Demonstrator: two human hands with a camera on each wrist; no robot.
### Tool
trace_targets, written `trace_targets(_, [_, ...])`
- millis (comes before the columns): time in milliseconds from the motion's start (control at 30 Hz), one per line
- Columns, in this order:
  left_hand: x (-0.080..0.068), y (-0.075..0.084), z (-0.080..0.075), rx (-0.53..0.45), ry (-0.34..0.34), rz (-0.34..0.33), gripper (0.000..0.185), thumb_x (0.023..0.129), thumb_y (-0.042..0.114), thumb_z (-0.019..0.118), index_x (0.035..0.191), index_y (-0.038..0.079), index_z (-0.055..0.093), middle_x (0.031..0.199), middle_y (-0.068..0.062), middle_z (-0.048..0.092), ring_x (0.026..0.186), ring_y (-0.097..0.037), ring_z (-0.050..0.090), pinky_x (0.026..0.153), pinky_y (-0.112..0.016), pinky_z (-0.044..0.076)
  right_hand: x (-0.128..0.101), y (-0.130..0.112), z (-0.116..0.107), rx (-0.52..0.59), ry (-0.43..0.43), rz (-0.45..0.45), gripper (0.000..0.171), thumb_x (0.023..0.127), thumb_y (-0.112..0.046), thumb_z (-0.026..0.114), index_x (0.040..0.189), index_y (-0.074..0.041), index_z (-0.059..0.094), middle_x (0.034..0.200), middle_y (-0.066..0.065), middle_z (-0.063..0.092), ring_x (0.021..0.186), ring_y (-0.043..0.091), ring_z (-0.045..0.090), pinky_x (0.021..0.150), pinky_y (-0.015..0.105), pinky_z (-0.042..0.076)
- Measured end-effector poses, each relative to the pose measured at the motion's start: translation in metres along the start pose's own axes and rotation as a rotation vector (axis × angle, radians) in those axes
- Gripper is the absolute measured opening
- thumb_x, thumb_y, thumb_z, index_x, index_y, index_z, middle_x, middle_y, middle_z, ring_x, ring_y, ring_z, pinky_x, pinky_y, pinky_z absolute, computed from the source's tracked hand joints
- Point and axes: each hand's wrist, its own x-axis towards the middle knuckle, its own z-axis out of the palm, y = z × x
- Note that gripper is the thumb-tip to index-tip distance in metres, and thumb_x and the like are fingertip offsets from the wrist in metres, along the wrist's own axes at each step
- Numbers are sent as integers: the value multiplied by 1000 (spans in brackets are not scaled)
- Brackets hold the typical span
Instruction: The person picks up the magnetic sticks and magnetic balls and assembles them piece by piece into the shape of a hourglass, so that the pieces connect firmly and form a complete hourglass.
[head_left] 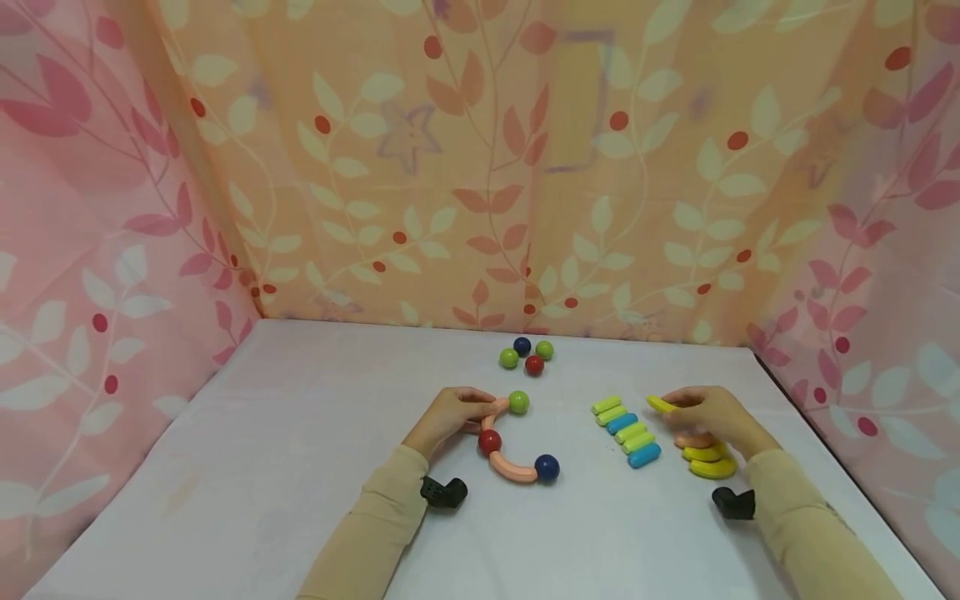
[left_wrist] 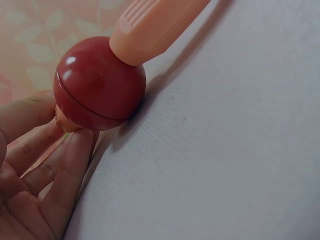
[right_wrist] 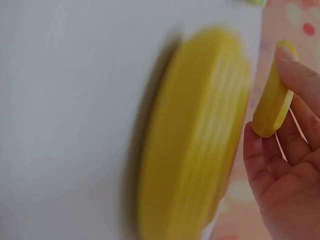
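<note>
My left hand (head_left: 457, 411) grips the upper curved peach rod (head_left: 489, 420) of a joined chain. A green ball (head_left: 518, 402) tops that rod, and a red ball (head_left: 489, 442) links it to a lower curved peach rod (head_left: 513, 469). At the lower end sits a dark blue ball (head_left: 547, 467). In the left wrist view the thumb and fingers close in just behind the red ball (left_wrist: 100, 82). My right hand (head_left: 712, 415) pinches a yellow curved rod (right_wrist: 275, 95) between thumb and fingers, raised above a row of other curved rods.
Yellow curved rods (head_left: 712, 469) and a peach one (head_left: 693, 440) lie beneath my right hand. Between the hands runs a slanted row of short green rods (head_left: 632, 432) and blue rods (head_left: 644, 455). Several loose balls (head_left: 534, 365) sit farther back, before the patterned curtain (head_left: 480, 167).
</note>
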Motion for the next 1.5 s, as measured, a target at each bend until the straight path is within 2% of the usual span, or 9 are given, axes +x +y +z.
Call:
trace_targets(167, [0, 0, -1, 4, 7, 14, 29, 89, 23, 75, 114, 9, 72, 120, -9, 69, 90, -14, 64, 75, -24, 58, -8, -32, 17, -4, -1, -49, 59, 87, -45, 74, 133, -10, 62, 139, 20, 56, 115, 34, 51, 84, 43, 56])
trace_targets(233, [0, 1, -2, 2, 12, 11, 28, 89, 23, 75, 114, 9, 73, 119, -9, 69, 90, -14, 64, 75, -24, 58, -10, -46, 25, -13, -13, -68, 58, 87, -47, 73, 132, -12, 63, 139, 17, 58, 121, 35, 49, 91, 56, 50])
trace_targets(333, [0, 0, -2, 2, 6, 14, 29, 90, 22, 74, 115, 8, 72, 120, -10, 69, 89, -14, 64, 75, -23, 58, -8, -62, 38, -6, -32, -106, 57, 87, -50, 72, 129, -12, 65, 137, 15, 61, 124, 35, 50, 96, 66, 41])
trace_targets(467, [0, 0, -2, -11, 0, 12, 29, 89, 22, 75, 115, 8, 72, 120, -10, 69, 88, -13, 63, 73, -22, 58, -2, -79, 56, 16, -34, -155, 53, 87, -48, 73, 126, -12, 68, 128, 13, 66, 110, 28, 58, 97, 52, 48])
trace_targets(567, [0, 0, -2, -10, -1, 9, 30, 89, 23, 75, 114, 8, 72, 120, -10, 68, 88, -13, 63, 73, -22, 58, 2, -87, 68, 37, -28, -171, 51, 88, -47, 72, 124, -11, 69, 122, 12, 68, 99, 22, 60, 88, 36, 53])
trace_targets(667, [-1, 1, -2, -9, -2, 2, 30, 88, 24, 76, 114, 9, 73, 120, -10, 68, 89, -14, 63, 74, -22, 58, 5, -93, 79, 70, -30, -184, 49, 91, -45, 70, 124, -9, 69, 117, 10, 70, 96, 19, 59, 82, 29, 53])
trace_targets(867, [-1, 1, -2, -35, -16, -4, 32, 88, 24, 75, 116, 9, 72, 121, -10, 68, 88, -13, 65, 75, -24, 59, 8, -102, 95, 140, -47, -184, 42, 98, -34, 62, 126, -3, 66, 110, 12, 69, 89, 17, 58, 76, 26, 53])
trace_targets(1100, [-3, 1, -2, -45, -16, 4, 32, 88, 22, 75, 117, 8, 72, 119, -10, 69, 84, -12, 65, 72, -23, 59, 11, -110, 111, 239, -71, -150, 38, 102, -24, 57, 127, 3, 64, 119, 19, 67, 87, 15, 64, 81, 27, 59])
trace_targets(1500, [-5, 1, -4, -48, -20, 14, 32, 89, 22, 74, 117, 8, 72, 119, -11, 68, 84, -12, 65, 73, -24, 59, 18, -112, 123, 339, -122, -135, 38, 104, -20, 52, 129, 8, 60, 114, 20, 69, 81, 10, 68, 81, 24, 59])
